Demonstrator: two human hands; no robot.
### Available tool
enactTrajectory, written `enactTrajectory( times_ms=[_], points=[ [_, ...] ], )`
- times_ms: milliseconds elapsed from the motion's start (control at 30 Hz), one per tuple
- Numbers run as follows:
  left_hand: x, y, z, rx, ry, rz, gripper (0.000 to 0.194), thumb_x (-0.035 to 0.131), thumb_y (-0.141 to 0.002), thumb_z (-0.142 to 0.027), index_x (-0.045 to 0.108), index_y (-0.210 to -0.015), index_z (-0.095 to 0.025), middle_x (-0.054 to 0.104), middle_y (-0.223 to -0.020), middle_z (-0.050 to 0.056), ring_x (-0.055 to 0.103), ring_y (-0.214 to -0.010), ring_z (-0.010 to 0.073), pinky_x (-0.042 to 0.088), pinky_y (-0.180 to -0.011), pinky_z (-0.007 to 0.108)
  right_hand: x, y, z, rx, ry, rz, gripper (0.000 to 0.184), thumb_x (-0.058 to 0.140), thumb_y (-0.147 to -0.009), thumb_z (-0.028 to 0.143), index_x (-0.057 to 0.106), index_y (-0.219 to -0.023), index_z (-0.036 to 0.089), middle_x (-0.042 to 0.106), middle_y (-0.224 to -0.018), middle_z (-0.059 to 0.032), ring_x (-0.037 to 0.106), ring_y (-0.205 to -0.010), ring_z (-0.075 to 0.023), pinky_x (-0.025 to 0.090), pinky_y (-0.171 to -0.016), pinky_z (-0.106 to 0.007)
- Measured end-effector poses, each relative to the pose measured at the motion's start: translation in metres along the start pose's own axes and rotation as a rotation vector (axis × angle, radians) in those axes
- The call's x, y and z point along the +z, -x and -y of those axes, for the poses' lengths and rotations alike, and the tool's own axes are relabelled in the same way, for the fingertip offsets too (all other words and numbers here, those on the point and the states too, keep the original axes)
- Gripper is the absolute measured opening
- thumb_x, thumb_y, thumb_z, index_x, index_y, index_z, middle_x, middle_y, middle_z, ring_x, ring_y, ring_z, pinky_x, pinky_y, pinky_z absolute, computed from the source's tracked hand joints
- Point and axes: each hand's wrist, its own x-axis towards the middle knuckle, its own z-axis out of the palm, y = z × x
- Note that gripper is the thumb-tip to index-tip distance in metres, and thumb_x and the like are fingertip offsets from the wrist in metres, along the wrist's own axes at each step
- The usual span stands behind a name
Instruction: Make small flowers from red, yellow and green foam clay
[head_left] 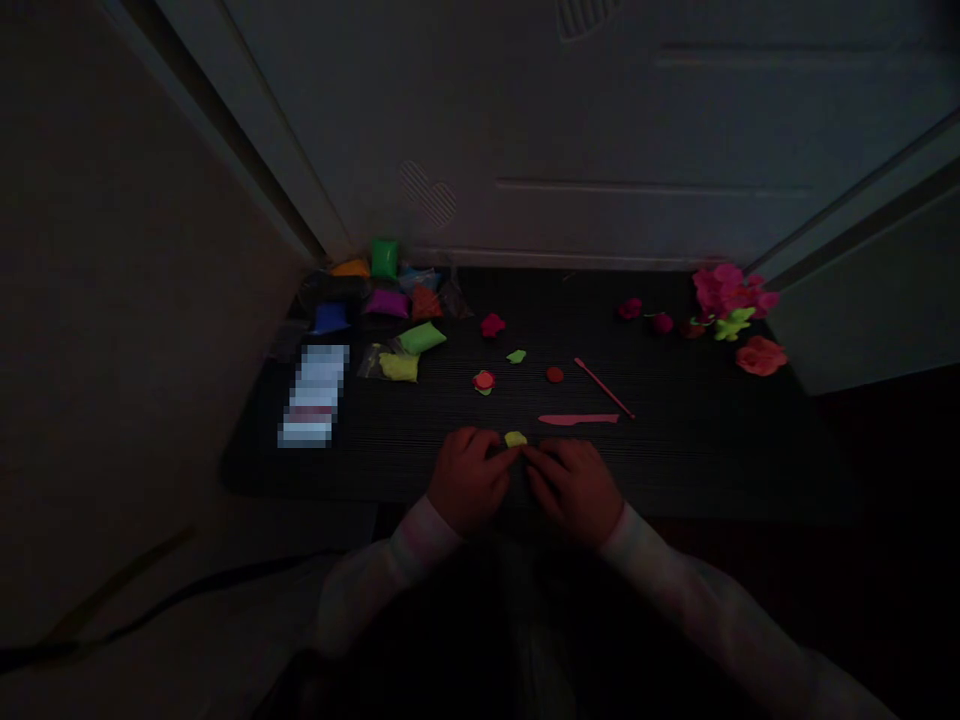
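A small flat piece of yellow clay (515, 438) shows just beyond my fingertips, near the table's front edge. My left hand (469, 480) is closed, with its thumb and index finger at the clay's lower edge. From the other side, my right hand (574, 485) meets it with its fingertips pinched together at the same edge. The parts of the clay under the fingers are hidden. Beyond my right hand lie a pink plastic knife (579, 419) and a thin pink stick tool (604, 388). A layered red and yellow-green clay flower (484, 382) lies farther back.
Several bags of coloured clay, one green (385, 259), crowd the back left. A lit phone (313, 396) lies at left. A dark red disc (554, 375), a green leaf shape (516, 356) and a crimson flower shape (493, 325) lie mid-table. Pink flowers (731, 292) stand back right, against a white door (525, 120).
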Motion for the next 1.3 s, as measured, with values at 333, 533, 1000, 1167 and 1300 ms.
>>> enactTrajectory(
  times_ms=[333,533,1000,1167,1300],
  points=[
    [-0.0021,0.0010,0.0014,0.030,0.000,0.014,0.032,0.048,-0.073,-0.018,0.061,-0.102,-0.023,0.056,-0.088,0.007,0.042,-0.083,0.0214,0.040,-0.073,0.037,0.0001,0.0003,-0.0005,0.022,-0.008,0.019,0.027,0.044,-0.080,0.024,0.061,-0.101,0.017,0.059,-0.087,-0.0075,0.047,-0.076,-0.0180,0.035,-0.068,-0.032],
    [-0.0023,0.0016,0.0008,0.058,0.015,-0.017,0.031,0.047,-0.074,-0.019,0.061,-0.102,-0.021,0.055,-0.085,0.008,0.043,-0.082,0.0207,0.040,-0.073,0.036,-0.0002,-0.0009,0.0003,0.037,-0.002,0.035,0.031,0.044,-0.081,0.026,0.057,-0.108,0.018,0.058,-0.088,-0.0076,0.047,-0.077,-0.0181,0.034,-0.068,-0.032],
    [-0.0052,0.0002,0.0010,0.031,0.124,-0.031,0.024,0.047,-0.077,-0.024,0.065,-0.091,-0.021,0.060,-0.087,0.006,0.045,-0.084,0.0193,0.040,-0.075,0.035,0.0009,-0.0012,-0.0030,0.078,-0.064,0.022,0.032,0.041,-0.082,0.026,0.054,-0.110,0.016,0.058,-0.091,-0.0087,0.051,-0.082,-0.0187,0.038,-0.069,-0.032],
    [-0.0051,-0.0002,0.0014,0.030,0.115,-0.020,0.024,0.047,-0.077,-0.025,0.065,-0.092,-0.022,0.061,-0.087,0.006,0.046,-0.084,0.0194,0.040,-0.075,0.036,0.0016,-0.0033,-0.0029,0.119,-0.091,0.002,0.028,0.043,-0.082,0.025,0.058,-0.103,0.015,0.059,-0.089,-0.0085,0.052,-0.083,-0.0185,0.039,-0.070,-0.031],
    [-0.0048,0.0000,0.0022,0.039,0.142,-0.045,0.023,0.047,-0.077,-0.024,0.065,-0.090,-0.020,0.062,-0.087,0.006,0.047,-0.083,0.0187,0.042,-0.075,0.034,0.0042,-0.0062,-0.0005,0.166,-0.101,-0.018,0.024,0.045,-0.081,0.026,0.061,-0.097,0.016,0.060,-0.086,-0.0075,0.053,-0.081,-0.0182,0.038,-0.070,-0.031]
  ],
)
